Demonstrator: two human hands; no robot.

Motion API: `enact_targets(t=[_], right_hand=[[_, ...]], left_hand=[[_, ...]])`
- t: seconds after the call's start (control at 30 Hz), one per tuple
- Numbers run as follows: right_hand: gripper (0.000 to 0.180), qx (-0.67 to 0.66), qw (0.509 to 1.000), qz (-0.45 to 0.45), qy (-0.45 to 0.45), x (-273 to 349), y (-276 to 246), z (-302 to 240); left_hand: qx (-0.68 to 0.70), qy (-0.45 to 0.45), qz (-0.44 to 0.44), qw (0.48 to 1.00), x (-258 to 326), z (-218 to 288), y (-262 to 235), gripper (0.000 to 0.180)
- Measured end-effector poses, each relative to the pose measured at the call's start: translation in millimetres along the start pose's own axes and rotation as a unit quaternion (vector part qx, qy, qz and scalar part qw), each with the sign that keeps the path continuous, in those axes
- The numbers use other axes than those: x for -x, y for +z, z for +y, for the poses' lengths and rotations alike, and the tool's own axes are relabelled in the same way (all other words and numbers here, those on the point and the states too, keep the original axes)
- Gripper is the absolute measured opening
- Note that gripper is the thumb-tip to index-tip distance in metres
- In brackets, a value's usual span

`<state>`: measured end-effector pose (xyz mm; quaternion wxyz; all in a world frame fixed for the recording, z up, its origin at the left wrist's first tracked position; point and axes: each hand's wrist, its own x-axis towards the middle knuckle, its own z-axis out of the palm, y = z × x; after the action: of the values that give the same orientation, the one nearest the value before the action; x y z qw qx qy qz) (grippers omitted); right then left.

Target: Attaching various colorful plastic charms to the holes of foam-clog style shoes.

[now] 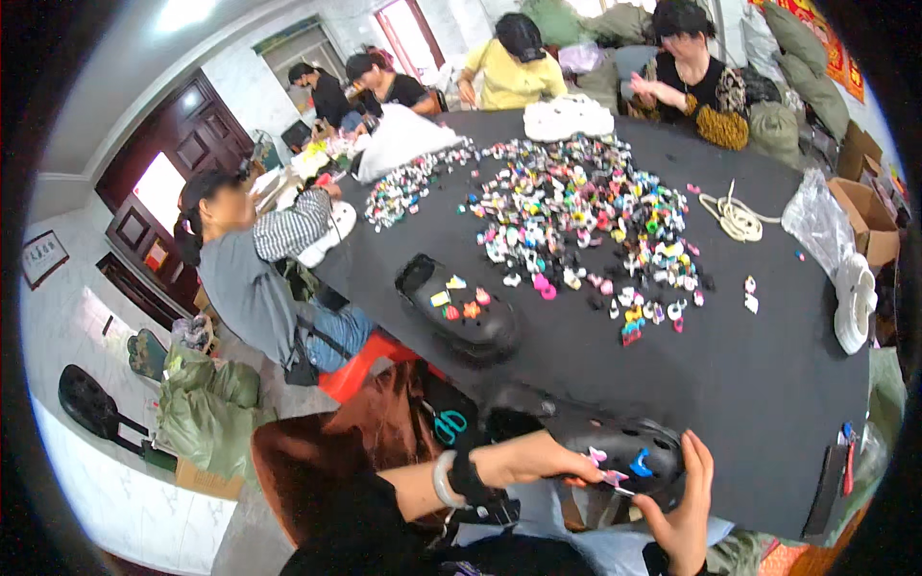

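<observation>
A black clog (615, 437) lies at the table's near edge in front of me, its toe to the right. A blue charm (642, 464) and a pink-and-white charm (597, 456) sit on its upper. My left hand (547, 459), with a pale bangle on the wrist, pinches a small pink charm (615, 476) against the clog. My right hand (684, 499) grips the toe, fingers along its far side and thumb near the pinched charm. Close to that thumb is a small pale, shiny piece I cannot make out. Another black clog (461, 312) with several colourful charms stands further left.
A big heap of loose charms (586, 206) covers the table's middle, a smaller pile (408, 187) beside it. White clogs (853, 302), a coil of cord (738, 216) and a red-handled tool (849, 461) lie rightward. A co-worker (250, 269) sits left; several others sit beyond.
</observation>
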<state>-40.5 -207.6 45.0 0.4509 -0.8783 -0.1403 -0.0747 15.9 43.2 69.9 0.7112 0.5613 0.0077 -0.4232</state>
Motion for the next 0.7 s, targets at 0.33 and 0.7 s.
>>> enact_targets(t=[0.33, 0.7], right_hand=[[0.09, 0.019, 0.997, 0.055, -0.054, -15, 51, 11], [0.097, 0.03, 0.998, 0.044, -0.019, -15, 54, 30]], left_hand=[[-0.107, -0.039, 0.002, 0.994, 10, 45, -15, 0.027], [-0.46, 0.082, 0.051, 0.883, 30, 36, -46, 0.036]])
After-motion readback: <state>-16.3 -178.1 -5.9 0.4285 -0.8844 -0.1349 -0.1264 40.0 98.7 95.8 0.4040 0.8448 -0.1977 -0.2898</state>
